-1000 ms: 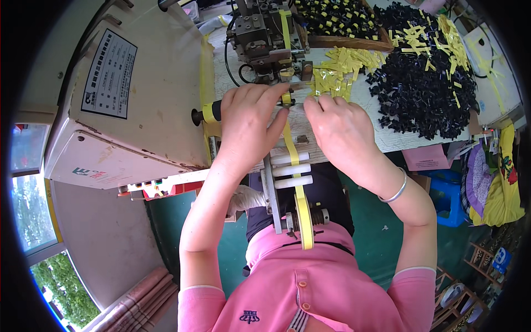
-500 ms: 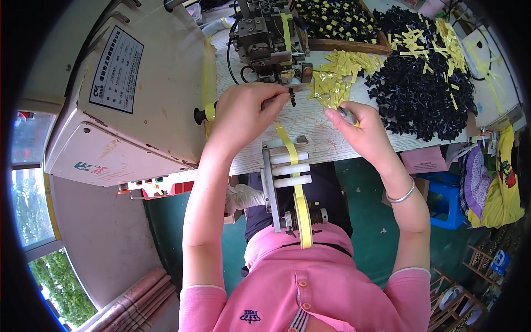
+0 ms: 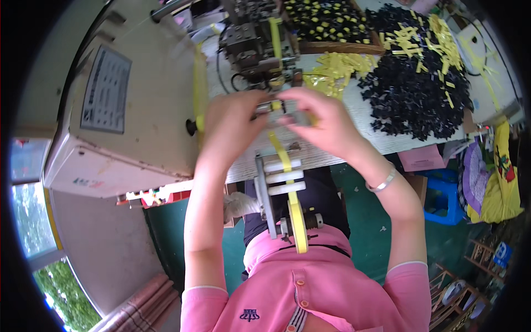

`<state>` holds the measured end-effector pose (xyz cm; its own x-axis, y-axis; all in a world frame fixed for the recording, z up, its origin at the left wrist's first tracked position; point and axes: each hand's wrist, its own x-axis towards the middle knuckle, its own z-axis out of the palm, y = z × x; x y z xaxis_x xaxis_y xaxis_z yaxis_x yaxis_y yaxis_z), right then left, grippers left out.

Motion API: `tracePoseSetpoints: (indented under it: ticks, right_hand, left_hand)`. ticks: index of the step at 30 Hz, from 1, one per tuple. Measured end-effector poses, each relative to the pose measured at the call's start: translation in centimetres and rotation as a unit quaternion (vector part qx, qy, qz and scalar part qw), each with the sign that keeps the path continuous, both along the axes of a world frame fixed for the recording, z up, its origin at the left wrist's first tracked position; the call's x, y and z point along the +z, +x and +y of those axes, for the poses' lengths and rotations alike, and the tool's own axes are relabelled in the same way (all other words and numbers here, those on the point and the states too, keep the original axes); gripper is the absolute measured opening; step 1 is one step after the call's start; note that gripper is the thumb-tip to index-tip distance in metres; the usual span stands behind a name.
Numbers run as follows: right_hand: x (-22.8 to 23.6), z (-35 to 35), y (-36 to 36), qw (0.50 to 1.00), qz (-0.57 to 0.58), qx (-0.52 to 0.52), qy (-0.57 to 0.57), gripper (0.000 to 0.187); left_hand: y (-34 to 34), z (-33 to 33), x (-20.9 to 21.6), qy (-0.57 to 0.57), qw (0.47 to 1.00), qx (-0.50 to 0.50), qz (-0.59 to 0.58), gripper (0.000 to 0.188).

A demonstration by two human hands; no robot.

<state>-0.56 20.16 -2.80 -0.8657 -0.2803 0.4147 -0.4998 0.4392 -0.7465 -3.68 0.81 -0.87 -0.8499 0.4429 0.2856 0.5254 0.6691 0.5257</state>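
Observation:
Both my hands meet just in front of a small dark metal press (image 3: 251, 47), blurred by motion. My left hand (image 3: 232, 127) is closed, pinching a small dark part (image 3: 264, 108) with a yellow band at its right end. From the right, the fingers of my right hand (image 3: 326, 119) close round that end. A grey object (image 3: 301, 118) lies in the right palm; its kind is too blurred to tell. Below the hands, yellow tape (image 3: 297, 218) runs up from a reel over white rollers (image 3: 287, 188).
Yellow strips (image 3: 337, 69) lie beside a heap of small black parts (image 3: 406, 91). Behind them, a wooden tray (image 3: 343, 48) holds black parts with yellow bands. A large beige machine housing (image 3: 149, 105) stands at left. A blue stool (image 3: 442, 199) is below the table's right side.
My right hand has moved left, from the yellow strips to my left hand. The left hand has shifted slightly left and down. The view has moved a little.

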Motion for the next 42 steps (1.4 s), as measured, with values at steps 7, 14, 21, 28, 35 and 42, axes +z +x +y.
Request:
tracePoseSetpoints:
  ticks: [7, 14, 21, 28, 35, 42]
  right_hand:
    - [0.5, 1.2, -1.9, 0.987, -0.002, -0.015, 0.162, 0.026]
    - [0.7, 8.8, -10.3, 0.958, -0.024, -0.274, 0.080, 0.035]
    - [2.2, 12.1, -9.9, 0.909, -0.104, -0.265, 0.305, 0.029]
    - [-0.9, 11.6, -7.0, 0.890, -0.125, -0.204, 0.387, 0.029]
    - [0.8, 13.4, -7.2, 0.910, -0.249, -0.216, 0.251, 0.024]
    - [2.1, 13.4, -6.4, 0.929, -0.306, -0.209, 0.026, 0.025]
  left_hand:
    - [0.3, -0.4, 0.1, -0.063, 0.997, 0.039, 0.003, 0.021]
    - [0.1, 0.0, 0.1, -0.077, 0.996, 0.030, 0.017, 0.020]
    - [0.2, -0.3, -0.4, -0.063, 0.997, 0.038, 0.018, 0.021]
    - [0.3, -0.1, -0.7, -0.070, 0.996, 0.044, 0.038, 0.020]
    - [0.5, 0.0, -0.8, -0.071, 0.995, 0.049, 0.053, 0.019]
    - [0.4, 0.0, -0.6, -0.072, 0.995, 0.039, 0.055, 0.021]
